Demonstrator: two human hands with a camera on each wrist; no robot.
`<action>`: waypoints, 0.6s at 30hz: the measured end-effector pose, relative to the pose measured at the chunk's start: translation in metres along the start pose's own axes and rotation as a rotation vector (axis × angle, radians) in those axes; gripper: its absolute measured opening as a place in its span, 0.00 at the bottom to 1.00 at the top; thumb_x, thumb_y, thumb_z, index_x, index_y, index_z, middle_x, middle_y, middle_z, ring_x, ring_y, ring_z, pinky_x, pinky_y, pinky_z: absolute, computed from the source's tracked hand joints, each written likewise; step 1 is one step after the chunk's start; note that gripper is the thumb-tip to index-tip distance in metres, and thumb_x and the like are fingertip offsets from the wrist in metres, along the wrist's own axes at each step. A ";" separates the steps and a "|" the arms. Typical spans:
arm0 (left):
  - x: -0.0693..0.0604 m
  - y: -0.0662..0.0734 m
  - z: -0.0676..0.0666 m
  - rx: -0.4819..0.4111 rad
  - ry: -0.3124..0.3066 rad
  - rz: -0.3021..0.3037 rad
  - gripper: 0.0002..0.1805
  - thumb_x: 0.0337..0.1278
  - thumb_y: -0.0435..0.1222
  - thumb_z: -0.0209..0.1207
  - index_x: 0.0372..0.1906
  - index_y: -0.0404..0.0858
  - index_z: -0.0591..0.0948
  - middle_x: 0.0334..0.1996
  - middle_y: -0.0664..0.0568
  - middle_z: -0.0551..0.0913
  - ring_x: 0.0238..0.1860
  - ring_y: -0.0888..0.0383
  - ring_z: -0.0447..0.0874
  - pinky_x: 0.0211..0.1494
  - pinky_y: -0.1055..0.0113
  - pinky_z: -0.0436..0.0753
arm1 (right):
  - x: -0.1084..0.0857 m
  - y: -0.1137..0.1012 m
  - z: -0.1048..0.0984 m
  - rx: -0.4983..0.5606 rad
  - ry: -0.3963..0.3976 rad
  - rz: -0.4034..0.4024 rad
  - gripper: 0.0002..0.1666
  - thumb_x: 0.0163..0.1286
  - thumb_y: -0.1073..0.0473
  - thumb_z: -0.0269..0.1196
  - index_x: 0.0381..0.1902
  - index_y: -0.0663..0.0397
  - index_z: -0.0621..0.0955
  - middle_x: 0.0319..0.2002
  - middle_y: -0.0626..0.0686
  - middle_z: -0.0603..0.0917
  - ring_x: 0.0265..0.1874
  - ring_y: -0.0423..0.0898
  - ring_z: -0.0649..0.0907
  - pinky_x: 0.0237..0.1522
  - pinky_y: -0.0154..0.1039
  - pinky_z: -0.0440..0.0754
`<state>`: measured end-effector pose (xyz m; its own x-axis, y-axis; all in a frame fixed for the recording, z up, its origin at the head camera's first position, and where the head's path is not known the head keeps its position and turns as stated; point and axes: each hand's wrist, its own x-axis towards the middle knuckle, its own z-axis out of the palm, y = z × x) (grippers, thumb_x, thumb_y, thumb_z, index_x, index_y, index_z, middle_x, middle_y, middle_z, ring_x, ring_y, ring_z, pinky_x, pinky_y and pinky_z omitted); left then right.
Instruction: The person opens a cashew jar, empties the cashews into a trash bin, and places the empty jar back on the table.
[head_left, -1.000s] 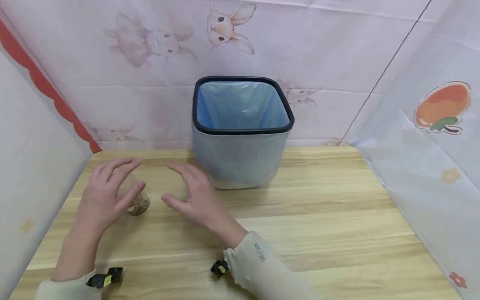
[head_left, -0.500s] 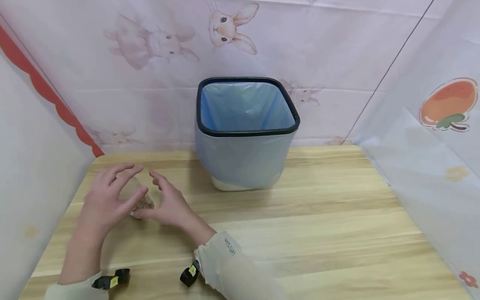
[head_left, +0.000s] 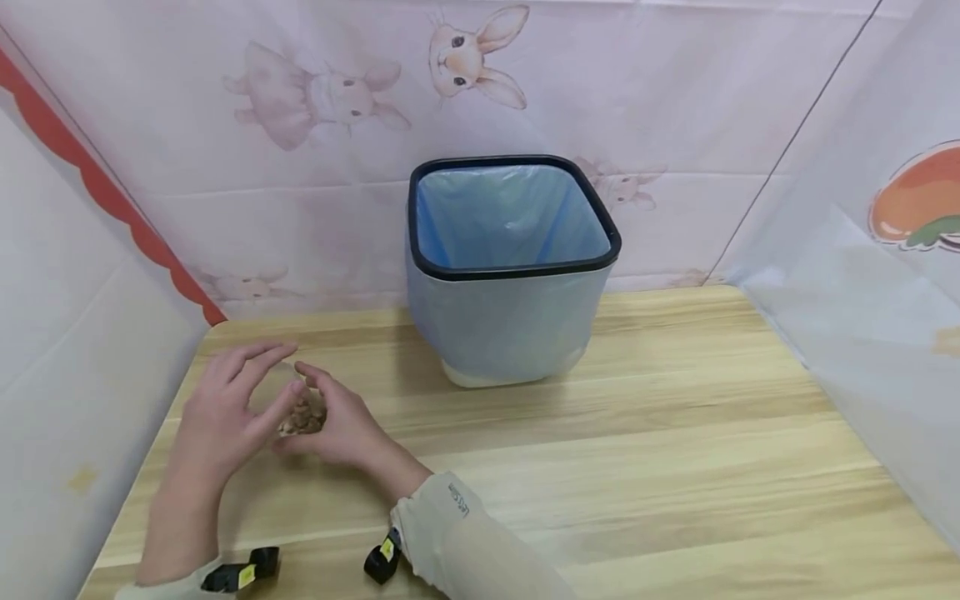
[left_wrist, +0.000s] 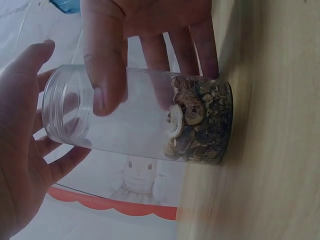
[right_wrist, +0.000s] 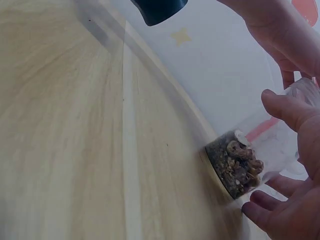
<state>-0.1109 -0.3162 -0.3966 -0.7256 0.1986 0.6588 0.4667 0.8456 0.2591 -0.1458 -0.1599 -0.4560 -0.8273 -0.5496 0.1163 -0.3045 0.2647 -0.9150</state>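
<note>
A clear cylindrical jar (left_wrist: pixel 145 115) stands on the wooden table, with brown and pale curled dried pieces (head_left: pixel 306 414) piled at its bottom. My right hand (head_left: pixel 341 421) holds the jar from the right, its thumb across the near side and its fingers on the far side. Around the jar's ridged upper end is my left hand (head_left: pixel 228 417). Its fingers curve loosely behind the glass, and in the left wrist view its thumb stands clear of the jar. In the head view the hands hide much of the jar's upper part.
A square bin (head_left: pixel 510 325) with a black rim and a bluish liner stands at the back, right of the hands. Printed cloth walls border the table (head_left: pixel 637 467) at the back and sides.
My right hand has moved left from beside the bin to the jar and taken hold of it. My left hand has kept nearly the same pose around the jar. The head view has shifted slightly.
</note>
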 end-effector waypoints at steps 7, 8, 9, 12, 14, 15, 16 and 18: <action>-0.001 0.003 0.001 0.013 -0.002 -0.013 0.23 0.53 0.40 0.69 0.56 0.39 0.84 0.52 0.45 0.83 0.55 0.41 0.77 0.54 0.49 0.72 | 0.005 0.003 0.006 -0.030 -0.018 -0.026 0.57 0.55 0.43 0.77 0.77 0.32 0.59 0.72 0.39 0.68 0.69 0.39 0.69 0.65 0.40 0.72; -0.001 0.003 0.001 0.012 0.009 -0.006 0.23 0.53 0.40 0.69 0.55 0.39 0.85 0.51 0.45 0.83 0.55 0.41 0.77 0.53 0.49 0.72 | 0.005 0.003 0.006 -0.033 -0.016 -0.028 0.57 0.55 0.43 0.77 0.77 0.33 0.59 0.71 0.39 0.68 0.69 0.38 0.70 0.65 0.39 0.73; -0.001 0.003 0.002 0.009 0.018 0.002 0.23 0.52 0.40 0.70 0.55 0.39 0.85 0.51 0.45 0.84 0.54 0.41 0.77 0.53 0.49 0.72 | 0.005 0.003 0.006 -0.033 -0.012 -0.029 0.57 0.55 0.43 0.77 0.77 0.33 0.59 0.71 0.39 0.69 0.68 0.38 0.71 0.64 0.38 0.73; -0.001 0.003 0.003 0.013 0.020 0.015 0.23 0.50 0.40 0.71 0.54 0.40 0.85 0.50 0.45 0.84 0.53 0.41 0.78 0.53 0.49 0.73 | 0.006 0.004 0.005 -0.020 -0.008 -0.035 0.56 0.55 0.43 0.76 0.77 0.33 0.59 0.66 0.39 0.75 0.62 0.35 0.75 0.60 0.34 0.75; -0.001 0.002 0.003 0.017 0.008 0.013 0.24 0.47 0.38 0.73 0.53 0.40 0.86 0.49 0.45 0.84 0.53 0.42 0.78 0.53 0.49 0.73 | 0.007 0.003 0.004 -0.014 -0.016 -0.043 0.55 0.57 0.43 0.75 0.77 0.32 0.59 0.61 0.39 0.78 0.57 0.33 0.77 0.57 0.32 0.76; -0.001 0.002 0.003 0.020 0.006 0.011 0.24 0.45 0.37 0.74 0.53 0.40 0.86 0.49 0.46 0.85 0.53 0.42 0.78 0.53 0.49 0.73 | 0.007 0.003 0.003 -0.013 -0.019 -0.048 0.54 0.57 0.44 0.75 0.76 0.32 0.59 0.59 0.38 0.79 0.55 0.33 0.78 0.55 0.30 0.76; -0.001 0.002 0.003 0.022 0.004 0.010 0.24 0.44 0.37 0.74 0.52 0.40 0.86 0.49 0.46 0.85 0.53 0.43 0.78 0.52 0.49 0.73 | 0.007 0.003 0.003 -0.015 -0.023 -0.055 0.53 0.58 0.44 0.74 0.76 0.31 0.59 0.57 0.38 0.80 0.52 0.32 0.78 0.54 0.29 0.76; -0.002 0.001 0.003 0.023 0.006 0.010 0.24 0.42 0.35 0.75 0.51 0.41 0.87 0.49 0.47 0.85 0.53 0.43 0.79 0.51 0.49 0.74 | 0.007 0.003 0.002 -0.023 -0.030 -0.069 0.51 0.60 0.43 0.73 0.76 0.29 0.59 0.55 0.37 0.80 0.50 0.32 0.79 0.52 0.28 0.76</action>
<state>-0.1108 -0.3138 -0.3997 -0.7178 0.2041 0.6657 0.4621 0.8548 0.2361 -0.1516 -0.1649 -0.4586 -0.7892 -0.5910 0.1670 -0.3717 0.2432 -0.8959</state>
